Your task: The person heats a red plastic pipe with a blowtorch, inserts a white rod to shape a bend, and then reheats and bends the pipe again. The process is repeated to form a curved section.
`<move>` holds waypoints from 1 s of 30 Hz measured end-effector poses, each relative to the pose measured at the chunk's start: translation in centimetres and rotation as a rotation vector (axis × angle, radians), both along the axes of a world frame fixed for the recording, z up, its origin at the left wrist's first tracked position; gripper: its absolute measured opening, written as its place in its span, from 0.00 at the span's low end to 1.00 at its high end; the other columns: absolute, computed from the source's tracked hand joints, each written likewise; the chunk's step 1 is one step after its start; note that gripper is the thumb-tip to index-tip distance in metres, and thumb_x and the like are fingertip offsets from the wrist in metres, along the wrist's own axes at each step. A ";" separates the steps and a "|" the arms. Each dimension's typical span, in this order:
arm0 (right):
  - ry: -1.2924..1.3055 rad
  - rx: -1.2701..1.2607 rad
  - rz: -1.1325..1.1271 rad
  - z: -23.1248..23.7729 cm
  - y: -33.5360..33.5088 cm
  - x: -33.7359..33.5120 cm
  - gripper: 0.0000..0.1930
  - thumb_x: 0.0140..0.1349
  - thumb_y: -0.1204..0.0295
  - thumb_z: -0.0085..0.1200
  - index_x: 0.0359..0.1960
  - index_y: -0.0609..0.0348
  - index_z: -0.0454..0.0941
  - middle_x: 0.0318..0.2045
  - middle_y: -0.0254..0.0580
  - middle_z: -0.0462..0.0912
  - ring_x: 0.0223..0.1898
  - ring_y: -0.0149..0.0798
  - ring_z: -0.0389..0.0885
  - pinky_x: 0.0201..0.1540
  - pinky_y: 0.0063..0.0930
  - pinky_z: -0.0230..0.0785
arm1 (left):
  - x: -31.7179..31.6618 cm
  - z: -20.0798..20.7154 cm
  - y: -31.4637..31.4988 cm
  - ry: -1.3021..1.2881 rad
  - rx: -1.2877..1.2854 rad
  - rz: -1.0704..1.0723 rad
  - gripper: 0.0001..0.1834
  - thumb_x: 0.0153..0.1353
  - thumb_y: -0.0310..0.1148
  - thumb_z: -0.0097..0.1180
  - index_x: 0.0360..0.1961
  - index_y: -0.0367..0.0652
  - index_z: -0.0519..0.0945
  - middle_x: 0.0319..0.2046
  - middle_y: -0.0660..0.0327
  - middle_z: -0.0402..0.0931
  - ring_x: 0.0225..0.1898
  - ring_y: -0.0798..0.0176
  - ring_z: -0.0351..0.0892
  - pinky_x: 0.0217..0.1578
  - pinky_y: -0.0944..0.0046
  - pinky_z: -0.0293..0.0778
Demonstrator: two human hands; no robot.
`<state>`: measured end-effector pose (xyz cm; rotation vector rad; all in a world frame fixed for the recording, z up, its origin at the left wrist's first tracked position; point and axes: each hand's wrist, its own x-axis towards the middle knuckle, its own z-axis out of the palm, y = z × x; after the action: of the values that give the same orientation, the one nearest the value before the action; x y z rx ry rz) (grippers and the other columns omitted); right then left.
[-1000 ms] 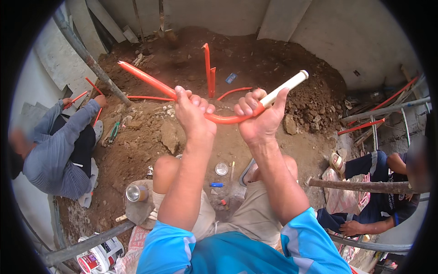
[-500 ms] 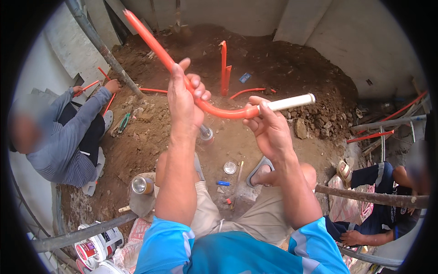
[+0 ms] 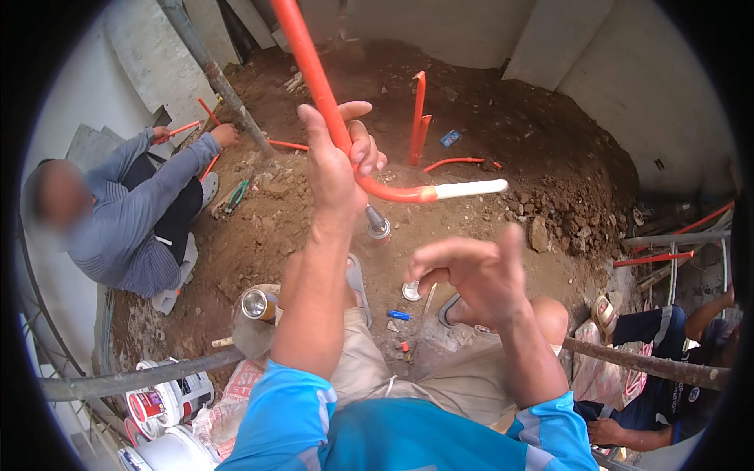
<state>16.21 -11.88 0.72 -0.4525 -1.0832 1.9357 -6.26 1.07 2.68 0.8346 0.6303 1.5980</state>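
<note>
My left hand (image 3: 336,169) is closed round a bent orange plastic pipe (image 3: 305,56), whose upper end runs out of view at the top. The pipe curves below my fingers and ends on the right in a white pipe piece (image 3: 471,188). My right hand (image 3: 483,271) is below the white piece, apart from it, its fingers spread and slightly blurred with nothing in them. Beyond my left forearm, a small can with a grey tube on top (image 3: 378,226) stands on the dirt. A blue lighter-like object (image 3: 399,315) and a round metal lid (image 3: 411,290) lie between my feet.
At left a co-worker (image 3: 129,224) sits holding an orange pipe; green-handled pliers (image 3: 237,196) lie nearby. Upright orange pipes (image 3: 419,118) rise from the soil ahead. An open can (image 3: 258,304) and white buckets (image 3: 169,400) stand left. Another person (image 3: 660,377) sits right beyond a bar (image 3: 652,363).
My right hand has let go of the pipe's white end and dropped lower. My left hand has raised the pipe slightly. The whole view has shifted a little.
</note>
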 end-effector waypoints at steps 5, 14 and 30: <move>0.375 0.313 0.119 6.1 -4.8 -1.0 0.64 0.72 0.18 0.21 0.66 0.76 0.81 0.62 0.78 0.81 0.65 0.74 0.80 0.64 0.71 0.74 | 0.2 -0.2 0.1 0.023 -0.042 -0.050 0.41 0.85 0.68 0.34 0.53 0.39 0.84 0.19 0.71 0.58 0.20 0.71 0.60 0.29 0.61 0.68; 0.532 0.921 -0.065 7.9 -5.6 -3.6 0.49 0.81 0.30 0.37 0.53 0.74 0.88 0.49 0.69 0.89 0.53 0.82 0.82 0.54 0.79 0.80 | -0.3 -0.2 -0.3 -0.013 -0.052 -0.088 0.42 0.85 0.68 0.34 0.54 0.38 0.85 0.17 0.72 0.56 0.18 0.73 0.57 0.28 0.63 0.66; -1.243 0.875 -0.713 3.0 0.4 1.2 0.26 0.65 0.65 0.72 0.63 0.63 0.84 0.48 0.58 0.89 0.56 0.60 0.87 0.61 0.49 0.79 | -1.2 -0.8 0.8 -0.070 -0.022 -0.313 0.38 0.83 0.69 0.40 0.60 0.46 0.84 0.15 0.73 0.56 0.17 0.74 0.57 0.27 0.64 0.68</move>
<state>17.40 -11.48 3.70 -1.3384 -1.9761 0.2963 -7.50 1.83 1.93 0.8143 0.4421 1.3278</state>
